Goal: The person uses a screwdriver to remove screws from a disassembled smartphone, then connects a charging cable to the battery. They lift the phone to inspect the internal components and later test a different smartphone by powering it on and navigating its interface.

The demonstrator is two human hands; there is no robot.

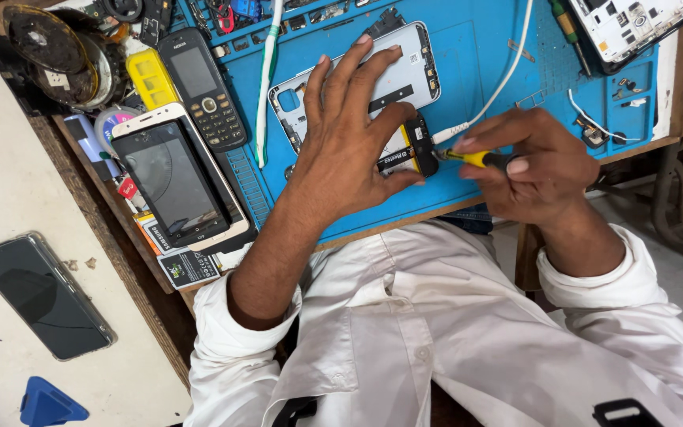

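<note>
- Nearest the head camera, white shirt sleeves [405, 332] filled the lower frame, both forearms reaching up from them to a blue work mat [476, 71] on a wooden bench.
- On that mat lay an opened phone [365, 87], its silver inner frame facing up and tilted, near the mat's front edge.
- Left hand [353, 134] rested flat on the opened phone with fingers spread, gripping nothing; the thumb pressed beside a black-and-yellow battery [409, 150] at the phone's lower end.
- Right hand [535, 162] was clenched around a yellow-handled screwdriver [476, 158], pinched between thumb and fingers, its tip pointing left to the battery's edge; whether it touched could not be told.
- A white cable [499, 79] ran from the top of the mat down to the same corner, ending just beside the tip.
- To do this well, I judged, the spread hand should keep the phone from sliding, the tool should go in shallow and level, and the push should be light so the tip does not slip into the battery.
- Left of the mat lay a black keypad phone [203, 87] and a white-framed touchscreen phone [179, 178], touching at their edges, and a white toothbrush [266, 79] on the mat.
- Further left, on a pale surface, a dark phone [41, 296] lay apart, with a blue triangular pick [49, 403] near the bottom edge.
</note>
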